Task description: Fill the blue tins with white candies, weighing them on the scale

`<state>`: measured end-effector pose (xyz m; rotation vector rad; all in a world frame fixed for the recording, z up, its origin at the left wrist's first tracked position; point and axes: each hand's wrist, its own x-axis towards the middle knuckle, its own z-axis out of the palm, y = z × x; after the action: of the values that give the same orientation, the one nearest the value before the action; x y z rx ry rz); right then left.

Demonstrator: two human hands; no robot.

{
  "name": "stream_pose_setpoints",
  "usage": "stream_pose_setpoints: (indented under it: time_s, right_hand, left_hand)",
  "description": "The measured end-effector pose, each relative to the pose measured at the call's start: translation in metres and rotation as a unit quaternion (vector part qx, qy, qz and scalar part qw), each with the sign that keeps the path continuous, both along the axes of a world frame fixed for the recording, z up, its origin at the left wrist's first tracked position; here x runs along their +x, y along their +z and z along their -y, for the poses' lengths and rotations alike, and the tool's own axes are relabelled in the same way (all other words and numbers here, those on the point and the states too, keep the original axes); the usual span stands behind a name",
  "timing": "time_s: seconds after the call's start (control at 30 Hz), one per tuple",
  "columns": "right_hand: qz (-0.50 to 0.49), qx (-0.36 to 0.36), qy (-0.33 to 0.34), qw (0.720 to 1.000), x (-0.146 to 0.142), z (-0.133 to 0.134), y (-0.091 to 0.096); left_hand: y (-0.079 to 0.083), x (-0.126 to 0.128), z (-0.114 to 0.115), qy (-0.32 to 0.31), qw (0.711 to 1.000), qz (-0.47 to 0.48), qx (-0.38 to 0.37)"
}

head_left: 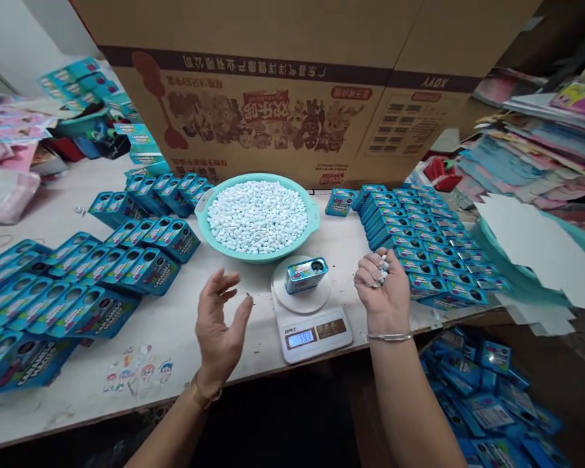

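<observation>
A small blue candy box (306, 274) lies on the round platter of a white kitchen scale (311, 325) whose display is lit. My right hand (381, 286) hovers just right of the scale, fingers curled round several small white candies. My left hand (220, 325) is open to the left of the scale, palm turned inward, fingers apart, holding nothing. Behind the scale stands a teal basin (312, 224) heaped with white candies (257, 216).
Rows of blue boxes with round openings (78, 286) fill the table's left side, and closed blue boxes (419, 244) are stacked on the right. A big cardboard carton (292, 84) stands at the back. More blue boxes (487, 396) lie below the table's right edge. Paper stacks (541, 143) sit far right.
</observation>
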<state>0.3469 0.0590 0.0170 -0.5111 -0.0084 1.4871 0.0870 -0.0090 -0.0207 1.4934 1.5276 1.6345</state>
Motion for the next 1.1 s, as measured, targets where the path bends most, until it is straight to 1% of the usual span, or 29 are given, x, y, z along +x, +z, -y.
stream_pose_setpoints:
  time_s: [0.13,0.27,0.43,0.6,0.73,0.83,0.9,0.97,1.03,1.1]
  right_hand:
    - [0.047,0.011,0.013,0.999,-0.013,-0.003,0.012]
    - [0.073,-0.006,-0.001,0.997,-0.027,-0.007,0.026]
    - [0.119,-0.016,-0.015,0.993,-0.041,-0.014,0.038]
    - [0.137,-0.002,-0.019,0.990,-0.050,-0.022,0.039]
    - [0.129,0.001,-0.015,0.992,-0.054,-0.025,0.039]
    - [0.075,-0.003,0.005,0.997,-0.057,-0.025,0.041]
    - [0.019,-0.020,0.021,0.999,-0.059,-0.024,0.041]
    - [-0.024,-0.045,0.015,0.999,-0.061,-0.024,0.041]
    - [-0.038,-0.064,-0.004,0.997,-0.064,-0.025,0.041]
    - [-0.033,-0.067,-0.015,0.997,-0.066,-0.025,0.041]
  left_hand:
    - [-0.005,-0.023,0.010,0.026,0.999,0.030,-0.017]
    - [-0.009,-0.031,0.013,0.022,0.998,0.045,-0.025]
    - [-0.011,-0.025,0.012,-0.015,0.999,0.035,-0.033]
    - [-0.004,-0.009,0.005,-0.074,0.997,-0.019,-0.015]
    - [0.010,0.004,-0.003,-0.101,0.992,-0.069,0.023]
    - [0.029,0.017,-0.016,-0.111,0.987,-0.091,0.066]
    - [0.043,0.028,-0.029,-0.142,0.980,-0.108,0.088]
    - [0.057,0.041,-0.044,-0.189,0.968,-0.135,0.097]
    - [0.066,0.053,-0.059,-0.231,0.953,-0.174,0.094]
    - [0.071,0.065,-0.071,-0.255,0.939,-0.212,0.093]
